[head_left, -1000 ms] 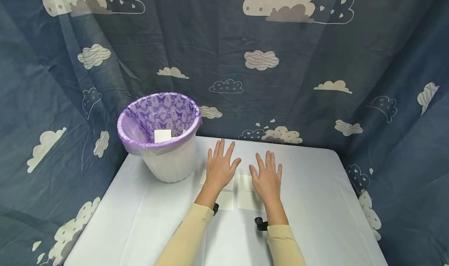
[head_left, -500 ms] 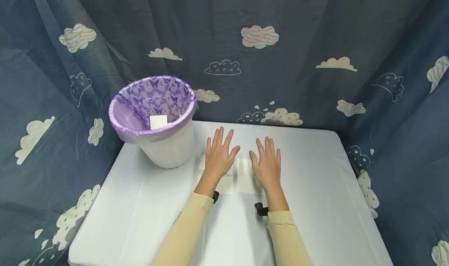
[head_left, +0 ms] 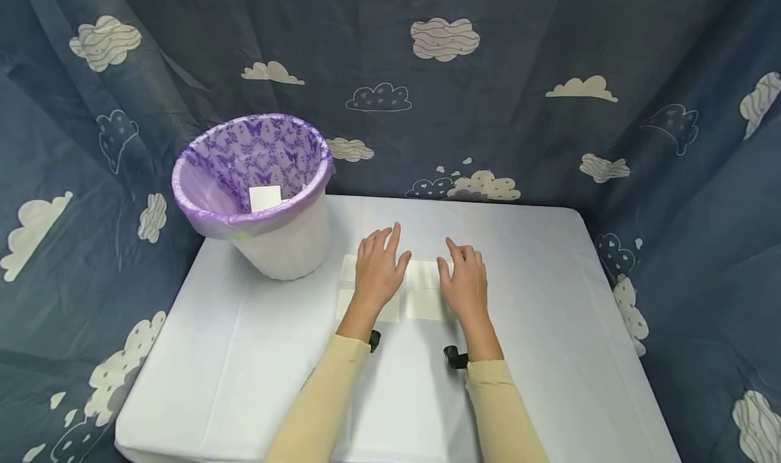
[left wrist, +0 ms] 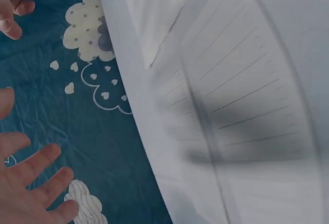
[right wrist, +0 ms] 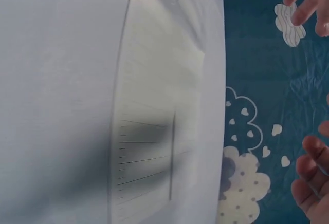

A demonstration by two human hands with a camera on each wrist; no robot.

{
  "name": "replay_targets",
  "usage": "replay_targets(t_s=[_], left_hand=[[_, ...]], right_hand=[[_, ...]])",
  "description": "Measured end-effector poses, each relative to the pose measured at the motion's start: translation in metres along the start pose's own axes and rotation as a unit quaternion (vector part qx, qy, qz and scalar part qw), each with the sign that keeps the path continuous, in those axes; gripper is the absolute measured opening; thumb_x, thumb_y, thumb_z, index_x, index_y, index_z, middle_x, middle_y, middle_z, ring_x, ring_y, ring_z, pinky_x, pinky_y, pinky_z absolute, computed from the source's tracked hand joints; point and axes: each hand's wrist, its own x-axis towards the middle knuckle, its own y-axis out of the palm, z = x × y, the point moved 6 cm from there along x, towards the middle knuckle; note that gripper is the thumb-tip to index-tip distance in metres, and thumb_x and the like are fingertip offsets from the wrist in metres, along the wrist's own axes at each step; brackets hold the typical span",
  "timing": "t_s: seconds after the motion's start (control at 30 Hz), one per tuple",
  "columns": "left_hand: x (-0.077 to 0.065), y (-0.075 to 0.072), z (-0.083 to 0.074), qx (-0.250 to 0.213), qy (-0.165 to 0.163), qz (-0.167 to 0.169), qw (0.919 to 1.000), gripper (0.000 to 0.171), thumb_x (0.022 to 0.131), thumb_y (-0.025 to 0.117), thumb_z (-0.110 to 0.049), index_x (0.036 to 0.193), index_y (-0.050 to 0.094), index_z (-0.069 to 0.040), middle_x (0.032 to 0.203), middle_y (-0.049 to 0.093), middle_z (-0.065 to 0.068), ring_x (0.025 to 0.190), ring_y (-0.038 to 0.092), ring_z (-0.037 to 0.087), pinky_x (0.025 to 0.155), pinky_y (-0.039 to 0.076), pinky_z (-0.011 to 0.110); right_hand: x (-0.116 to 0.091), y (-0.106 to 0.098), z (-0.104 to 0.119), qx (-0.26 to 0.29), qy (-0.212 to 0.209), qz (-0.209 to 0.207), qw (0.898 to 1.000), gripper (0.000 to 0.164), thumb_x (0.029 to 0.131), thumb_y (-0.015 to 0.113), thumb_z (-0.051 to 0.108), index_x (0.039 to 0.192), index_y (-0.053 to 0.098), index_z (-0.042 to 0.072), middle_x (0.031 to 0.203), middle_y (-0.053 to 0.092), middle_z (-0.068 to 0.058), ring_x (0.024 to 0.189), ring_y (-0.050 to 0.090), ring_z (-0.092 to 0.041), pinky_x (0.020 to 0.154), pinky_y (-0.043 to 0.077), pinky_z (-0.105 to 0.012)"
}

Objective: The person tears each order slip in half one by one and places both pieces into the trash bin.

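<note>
Several pale lined paper sheets lie on the white table, in a left pair and a right pair; the front left sheet point(head_left: 388, 308) and front right sheet point(head_left: 427, 304) show best. Over the left pair is my left hand point(head_left: 377, 268), fingers loosely bent and partly covering the sheets. My right hand point(head_left: 466, 284) is at the right pair's outer edge, fingers likewise relaxed. Neither hand holds anything. In the left wrist view my left hand point(left wrist: 36, 188) appears raised above the lined paper point(left wrist: 247, 90). The right wrist view has my right hand point(right wrist: 314, 178) raised beside lined paper point(right wrist: 154, 80).
A white bin point(head_left: 287, 246) with a purple butterfly liner point(head_left: 256, 144) stands at the table's back left; a white square piece point(head_left: 265, 198) shows inside it. A dark cloud-patterned curtain point(head_left: 500, 110) surrounds the back and sides of the table point(head_left: 561, 354).
The head view has tilted down and shifted, so the scene sits higher in it. Fingers of both hands have gone from straight and spread to slightly bent and closer together.
</note>
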Motion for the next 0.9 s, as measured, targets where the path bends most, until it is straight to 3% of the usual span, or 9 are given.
replay_targets(t_s=[0.17, 0.27, 0.37, 0.63, 0.9], left_hand=[[-0.002, 0.002, -0.006, 0.012, 0.01, -0.01, 0.9998, 0.059, 0.11, 0.055, -0.041, 0.162, 0.045, -0.014, 0.134, 0.069, 0.01, 0.123, 0.062, 0.03, 0.1, 0.053, 0.042], [-0.006, 0.008, -0.011, 0.008, 0.016, -0.002, 0.9998, 0.056, 0.109, 0.058, -0.039, 0.158, 0.051, -0.013, 0.115, 0.075, 0.008, 0.103, 0.067, 0.027, 0.082, 0.056, 0.038], [-0.012, 0.018, -0.014, -0.009, 0.017, 0.014, 0.9997, 0.052, 0.108, 0.062, -0.035, 0.154, 0.056, -0.012, 0.098, 0.075, 0.006, 0.09, 0.069, 0.024, 0.072, 0.058, 0.036], [-0.03, 0.043, -0.021, -0.044, 0.019, 0.041, 0.998, 0.043, 0.103, 0.07, -0.03, 0.142, 0.065, -0.012, 0.085, 0.072, 0.001, 0.079, 0.071, 0.02, 0.067, 0.059, 0.036], [-0.038, 0.068, -0.027, -0.091, -0.005, 0.079, 0.9928, 0.039, 0.102, 0.072, -0.026, 0.135, 0.059, -0.01, 0.075, 0.07, -0.001, 0.061, 0.06, 0.012, 0.057, 0.049, 0.028]], right_hand=[[0.0, -0.001, -0.005, 0.02, 0.006, -0.004, 1.0, 0.045, 0.106, 0.063, 0.022, 0.147, 0.06, 0.004, 0.098, 0.065, -0.016, 0.092, 0.057, -0.033, 0.079, 0.049, -0.046], [-0.004, 0.003, -0.009, 0.031, 0.018, 0.002, 0.999, 0.042, 0.106, 0.064, 0.02, 0.145, 0.061, 0.004, 0.093, 0.065, -0.014, 0.086, 0.056, -0.03, 0.074, 0.048, -0.044], [-0.009, 0.007, -0.013, 0.037, 0.032, 0.012, 0.999, 0.039, 0.106, 0.064, 0.019, 0.142, 0.062, 0.004, 0.089, 0.065, -0.011, 0.079, 0.056, -0.027, 0.071, 0.047, -0.042], [-0.026, 0.022, -0.027, 0.042, 0.05, 0.046, 0.997, 0.029, 0.105, 0.064, 0.015, 0.131, 0.068, 0.003, 0.083, 0.066, -0.009, 0.069, 0.056, -0.022, 0.066, 0.046, -0.036], [-0.041, 0.045, -0.047, 0.053, 0.096, 0.08, 0.991, 0.025, 0.104, 0.061, 0.014, 0.124, 0.067, 0.002, 0.082, 0.071, -0.01, 0.067, 0.06, -0.021, 0.064, 0.049, -0.035]])
